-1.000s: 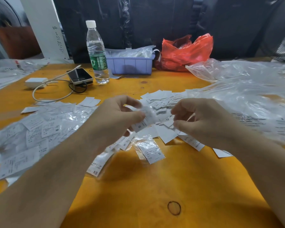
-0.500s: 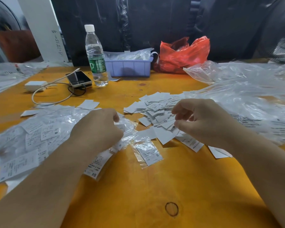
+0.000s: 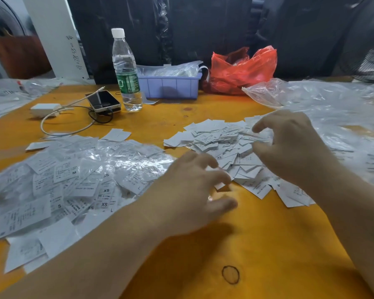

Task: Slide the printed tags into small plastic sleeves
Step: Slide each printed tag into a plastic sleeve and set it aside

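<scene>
A heap of loose white printed tags (image 3: 212, 143) lies mid-table on the orange table (image 3: 268, 244). To its left spreads a wide pile of tags in clear plastic sleeves (image 3: 84, 180), with size letters showing. Crumpled clear plastic sleeves and bags (image 3: 333, 117) cover the right side. My left hand (image 3: 192, 190) hovers with fingers spread at the near left edge of the loose heap and holds nothing. My right hand (image 3: 289, 147) arches over the heap's right side, thumb and forefinger apart; the spot between them is blurred.
At the back stand a water bottle (image 3: 125, 72), a phone (image 3: 104, 101) on a cable, a white charger (image 3: 44, 108), a purple bin (image 3: 171, 87) and a red plastic bag (image 3: 242, 70). A drawn black ring (image 3: 230, 274) marks the near table.
My left hand carried a sleeved tag to the left pile, let it go and swung back right with fingers spread. My right hand moved forward over the loose heap and uncurled.
</scene>
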